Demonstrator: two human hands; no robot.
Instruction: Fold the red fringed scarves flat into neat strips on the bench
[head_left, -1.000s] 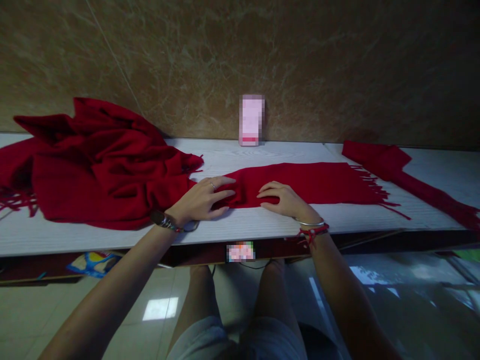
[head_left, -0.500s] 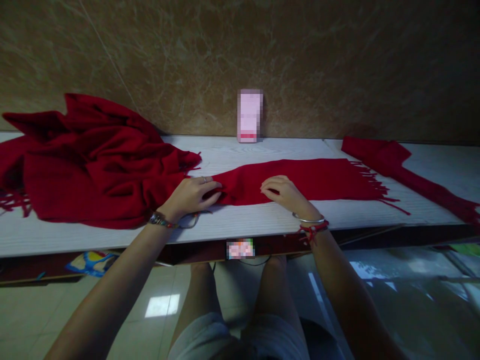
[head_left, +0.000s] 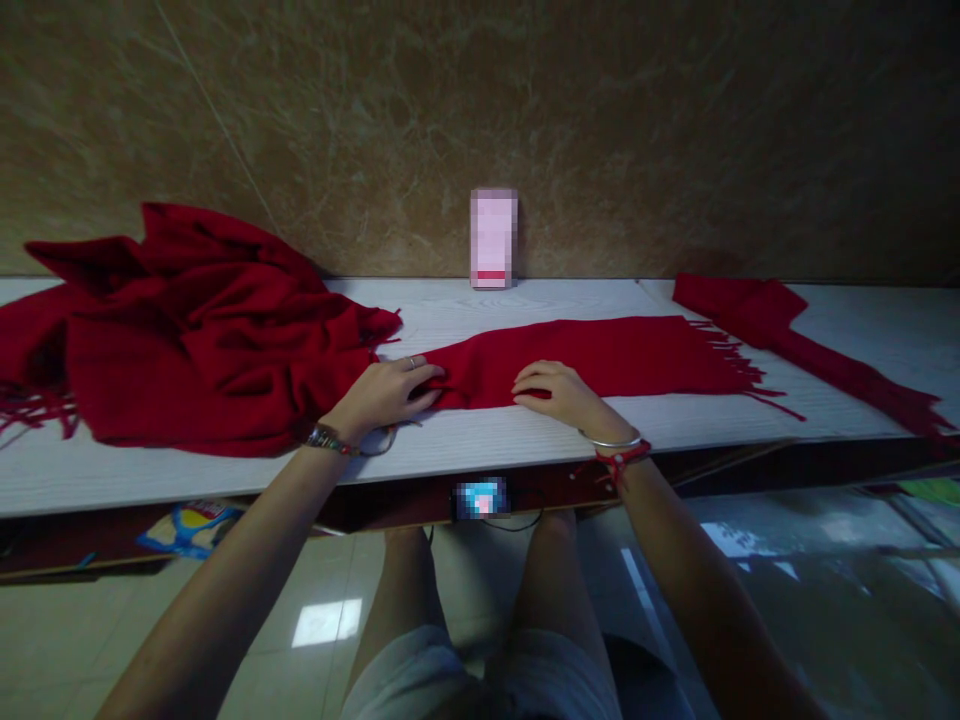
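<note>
A red fringed scarf (head_left: 622,352) lies stretched along the white table (head_left: 487,440), its fringe pointing right. My left hand (head_left: 386,393) rests on the scarf's left end, fingers curled and pinching the fabric. My right hand (head_left: 559,393) sits on the scarf's near edge a little to the right, fingers bent down onto the cloth. Both wrists wear bracelets.
A rumpled heap of red scarves (head_left: 195,335) fills the table's left side, touching my left hand. Another red scarf (head_left: 795,335) trails off at the right. A small pink box (head_left: 493,238) stands against the marble wall. My knees are below the table edge.
My left hand slid left from flat on the scarf to gripping its left end. My right hand's fingers curled in and it shifted slightly. The view moved a little.
</note>
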